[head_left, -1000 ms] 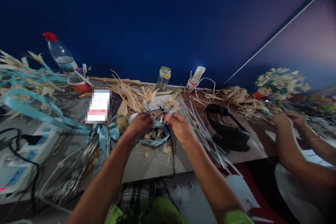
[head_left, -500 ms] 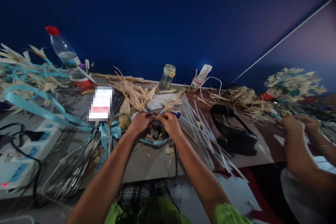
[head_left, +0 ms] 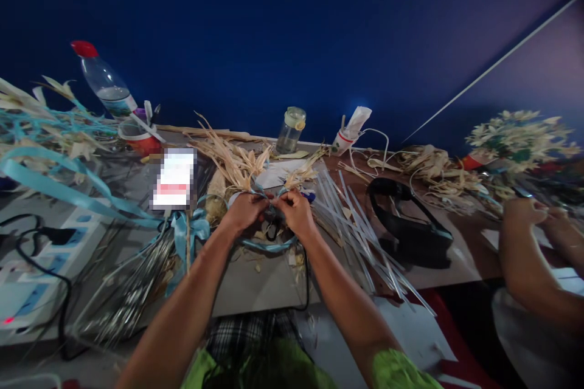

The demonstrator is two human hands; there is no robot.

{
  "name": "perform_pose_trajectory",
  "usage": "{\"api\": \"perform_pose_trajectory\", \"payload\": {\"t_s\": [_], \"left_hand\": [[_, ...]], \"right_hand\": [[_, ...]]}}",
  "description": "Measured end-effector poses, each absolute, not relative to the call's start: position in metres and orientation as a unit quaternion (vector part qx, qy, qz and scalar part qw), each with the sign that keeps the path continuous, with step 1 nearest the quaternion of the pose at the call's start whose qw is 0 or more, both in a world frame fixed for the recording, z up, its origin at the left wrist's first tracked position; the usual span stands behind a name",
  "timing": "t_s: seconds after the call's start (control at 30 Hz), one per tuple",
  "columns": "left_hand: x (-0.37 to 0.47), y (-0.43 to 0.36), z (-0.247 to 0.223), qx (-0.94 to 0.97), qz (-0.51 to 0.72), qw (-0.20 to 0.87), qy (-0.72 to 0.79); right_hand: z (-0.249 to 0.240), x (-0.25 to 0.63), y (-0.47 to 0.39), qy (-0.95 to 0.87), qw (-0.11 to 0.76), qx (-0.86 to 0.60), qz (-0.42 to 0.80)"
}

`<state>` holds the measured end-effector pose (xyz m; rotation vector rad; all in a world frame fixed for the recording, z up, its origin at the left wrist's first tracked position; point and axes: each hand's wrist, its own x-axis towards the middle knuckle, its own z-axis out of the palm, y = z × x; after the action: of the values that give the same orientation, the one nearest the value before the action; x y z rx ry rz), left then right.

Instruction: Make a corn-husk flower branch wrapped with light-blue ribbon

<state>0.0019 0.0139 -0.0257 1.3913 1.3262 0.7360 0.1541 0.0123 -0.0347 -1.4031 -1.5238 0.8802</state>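
Note:
My left hand (head_left: 247, 211) and my right hand (head_left: 294, 209) meet at the middle of the table, fingers pinched on the upper part of a ring wrapped in light blue ribbon (head_left: 267, 247). The ring's lower edge curves below the hands. Dried husk flowers (head_left: 246, 170) rise just beyond my left fingers, and more pale husk (head_left: 301, 176) lies behind my right hand. A tan fuzzy bundle (head_left: 216, 191) is left of my left hand. Small details between the fingertips are hidden.
Left are a lit phone (head_left: 174, 179), thin metal wires (head_left: 137, 285), a power strip (head_left: 50, 267) and a red-capped bottle (head_left: 107, 82). Right lie clear sticks (head_left: 360, 231) and a black strapped object (head_left: 410, 225). A glass jar (head_left: 289, 130) stands behind. Another person's hands (head_left: 529, 213) work at far right.
The view has shifted slightly. My hands keep nearly the same place on the ring. The other person's hands have moved a little to the right.

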Motion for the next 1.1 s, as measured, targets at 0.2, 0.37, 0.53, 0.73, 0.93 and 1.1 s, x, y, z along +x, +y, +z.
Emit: {"api": "perform_pose_trajectory", "payload": {"t_s": [0.2,0.37,0.53,0.73,0.93,1.1], "left_hand": [[0.003,0.013,-0.025,0.566,0.322,0.525,0.548],[0.003,0.012,-0.023,0.57,0.32,0.519,0.551],[0.004,0.013,-0.027,0.57,0.336,0.542,0.519],[0.007,0.017,-0.042,0.574,0.381,0.539,0.485],[0.01,0.014,-0.039,0.566,0.395,0.524,0.499],[0.009,0.009,-0.027,0.612,0.351,0.45,0.547]], "right_hand": [[-0.036,0.155,0.014,-0.613,0.43,-0.558,0.357],[-0.038,0.154,0.015,-0.625,0.426,-0.56,0.338],[-0.036,0.155,0.015,-0.621,0.433,-0.565,0.328],[-0.034,0.156,0.015,-0.623,0.435,-0.568,0.317],[-0.035,0.155,0.013,-0.611,0.456,-0.57,0.307],[-0.037,0.155,0.015,-0.6,0.472,-0.57,0.304]]}}
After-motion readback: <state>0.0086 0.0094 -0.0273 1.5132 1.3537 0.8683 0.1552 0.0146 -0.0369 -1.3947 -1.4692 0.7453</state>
